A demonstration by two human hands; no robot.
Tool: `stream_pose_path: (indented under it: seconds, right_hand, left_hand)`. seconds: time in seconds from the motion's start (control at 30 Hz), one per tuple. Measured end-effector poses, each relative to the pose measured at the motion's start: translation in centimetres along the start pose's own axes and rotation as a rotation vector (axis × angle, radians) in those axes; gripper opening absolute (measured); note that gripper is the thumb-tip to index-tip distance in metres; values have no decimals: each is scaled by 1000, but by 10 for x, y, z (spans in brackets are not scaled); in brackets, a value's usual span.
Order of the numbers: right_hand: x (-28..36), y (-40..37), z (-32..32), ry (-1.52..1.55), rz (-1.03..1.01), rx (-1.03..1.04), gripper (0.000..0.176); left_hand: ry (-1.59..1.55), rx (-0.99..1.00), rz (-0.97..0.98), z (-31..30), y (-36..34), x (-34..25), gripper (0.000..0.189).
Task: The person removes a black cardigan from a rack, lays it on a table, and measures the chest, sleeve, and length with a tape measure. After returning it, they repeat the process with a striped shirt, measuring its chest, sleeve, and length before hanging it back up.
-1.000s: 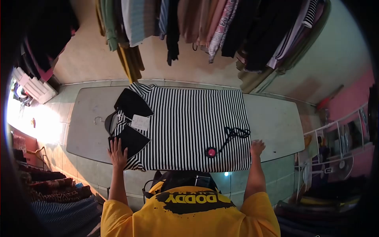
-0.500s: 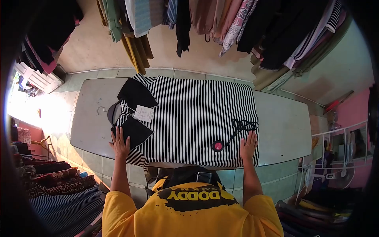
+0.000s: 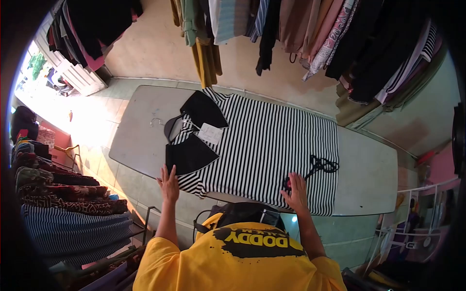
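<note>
A black-and-white striped garment lies spread flat on a long grey table, its wide black collar toward the left. A dark hanger with a metal hook sits inside the neck, and a white paper tag rests by the collar. My left hand is open, its fingertips at the collar's near edge. Fingers spread, my right hand lies over the near right part of the garment, partly covering a small round black-and-pink disc. From the disc a dark looped cord runs to the right.
Clothes hang along the back wall, including a mustard garment close to the table's far edge. Folded patterned fabrics are stacked at the left. A white metal rack stands at the right, and a bright doorway is at the far left.
My view has turned, so the table now slants down to the right. My right hand has moved left from beside the cord onto the disc. The left hand stays near the collar.
</note>
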State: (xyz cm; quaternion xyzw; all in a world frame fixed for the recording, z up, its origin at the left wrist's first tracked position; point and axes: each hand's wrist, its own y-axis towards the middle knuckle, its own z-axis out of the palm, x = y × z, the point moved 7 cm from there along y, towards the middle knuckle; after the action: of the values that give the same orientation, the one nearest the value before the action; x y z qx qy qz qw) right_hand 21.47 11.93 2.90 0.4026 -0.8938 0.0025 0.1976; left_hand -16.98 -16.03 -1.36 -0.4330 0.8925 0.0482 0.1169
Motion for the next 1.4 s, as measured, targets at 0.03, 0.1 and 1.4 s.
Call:
stream_pose_path:
  seconds: [0.03,0.1,1.4]
  right_hand:
    - [3,1,10,25,9,25,61]
    - [1,2,10,-79,105,-56,49]
    - [87,61,60,647,-31,689,19]
  left_hand:
    - [-18,-17,-3,3,-5,3,44]
    - [-33,-48,10,-3,-9,-3,45]
    - [-1046,-61,-50,57,36,-73,39]
